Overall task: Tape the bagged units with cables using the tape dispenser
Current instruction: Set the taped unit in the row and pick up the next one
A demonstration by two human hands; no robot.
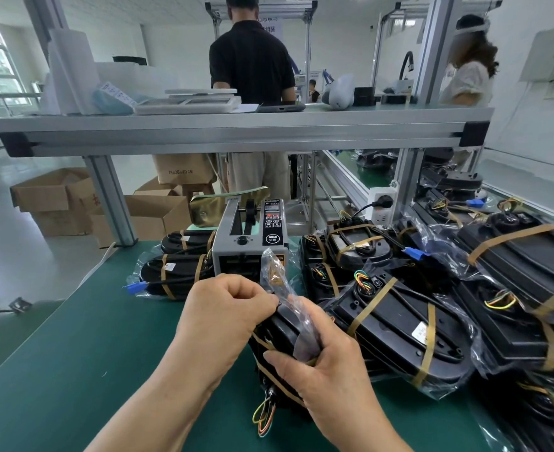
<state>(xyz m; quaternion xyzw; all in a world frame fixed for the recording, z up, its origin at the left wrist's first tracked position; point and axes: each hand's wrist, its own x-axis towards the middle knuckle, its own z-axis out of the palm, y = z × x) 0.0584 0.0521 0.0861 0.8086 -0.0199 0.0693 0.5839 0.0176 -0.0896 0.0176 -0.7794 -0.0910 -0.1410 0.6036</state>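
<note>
Both hands on bagged unit, lower centre of frame, just below tape dispenser: left hand curled, pinching bag top; right hand wrapped round body. Prob. rigid shell under slick film (cables delicate), so grip shell, not cables.

Grips: two, left grip and right grip, holding one bagged unit. Tape dispenser: one, beyond the grips. Taped units: two left of the grips; at least six in the pile right of them, where overlap prevents an exact count. Cardboard boxes: at least four. Standing persons: two.
</note>
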